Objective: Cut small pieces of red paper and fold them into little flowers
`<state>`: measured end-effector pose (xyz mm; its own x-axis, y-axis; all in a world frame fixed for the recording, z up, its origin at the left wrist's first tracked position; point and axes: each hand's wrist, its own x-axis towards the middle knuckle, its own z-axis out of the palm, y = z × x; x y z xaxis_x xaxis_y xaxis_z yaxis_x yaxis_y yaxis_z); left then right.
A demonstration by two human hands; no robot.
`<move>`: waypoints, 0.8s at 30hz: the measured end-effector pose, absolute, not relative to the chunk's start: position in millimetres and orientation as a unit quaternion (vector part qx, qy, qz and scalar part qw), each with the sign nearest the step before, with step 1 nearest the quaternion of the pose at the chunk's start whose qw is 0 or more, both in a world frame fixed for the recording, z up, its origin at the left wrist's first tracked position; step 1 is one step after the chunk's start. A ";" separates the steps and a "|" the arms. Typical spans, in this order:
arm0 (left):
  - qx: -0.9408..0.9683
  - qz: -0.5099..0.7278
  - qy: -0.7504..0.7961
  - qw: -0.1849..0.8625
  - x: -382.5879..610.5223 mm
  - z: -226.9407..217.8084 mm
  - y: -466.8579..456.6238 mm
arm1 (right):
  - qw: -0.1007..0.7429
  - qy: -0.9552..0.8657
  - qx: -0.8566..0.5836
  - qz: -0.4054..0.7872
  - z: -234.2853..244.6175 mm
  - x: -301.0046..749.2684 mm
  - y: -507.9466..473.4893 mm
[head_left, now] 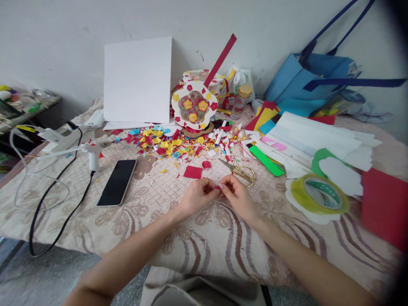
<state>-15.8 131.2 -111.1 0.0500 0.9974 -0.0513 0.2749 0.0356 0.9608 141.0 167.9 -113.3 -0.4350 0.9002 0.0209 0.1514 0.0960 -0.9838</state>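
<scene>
My left hand (201, 196) and my right hand (236, 194) meet above the tablecloth, fingertips pinched around a small piece of red paper (217, 187). Fingers hide most of that piece, so its shape is unclear. Just beyond my left hand lies a red paper rectangle (192, 172), with a small red paper flower (206, 164) beside it. Gold-handled scissors (243, 173) rest past my right hand, blades pointing away to the left. Farther back stands a white flower-shaped paper decoration (194, 105) with red and yellow flowers and a red strip rising behind it.
Colourful paper scraps (165, 142) spread across the middle. On the left are a black phone (117, 182), a white glue gun (93, 156) and looping cables. Yellow tape (319, 194), a green strip (266, 160), paper sheets (321, 134) and a blue bag (296, 85) occupy the right.
</scene>
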 end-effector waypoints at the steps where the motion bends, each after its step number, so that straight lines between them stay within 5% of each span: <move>1: 0.565 0.401 0.560 0.455 -16.3 -111.2 131.6 | 0.351 -0.644 -0.402 0.549 -112.0 140.9 167.8; 8: 0.554 0.390 0.539 0.500 -21.5 -111.0 134.1 | 0.277 -0.641 -0.374 0.610 -104.2 146.1 171.5; 24: 0.434 0.416 0.497 0.626 -20.2 -105.3 136.6 | 0.327 -0.672 -0.344 0.568 -102.1 148.7 170.9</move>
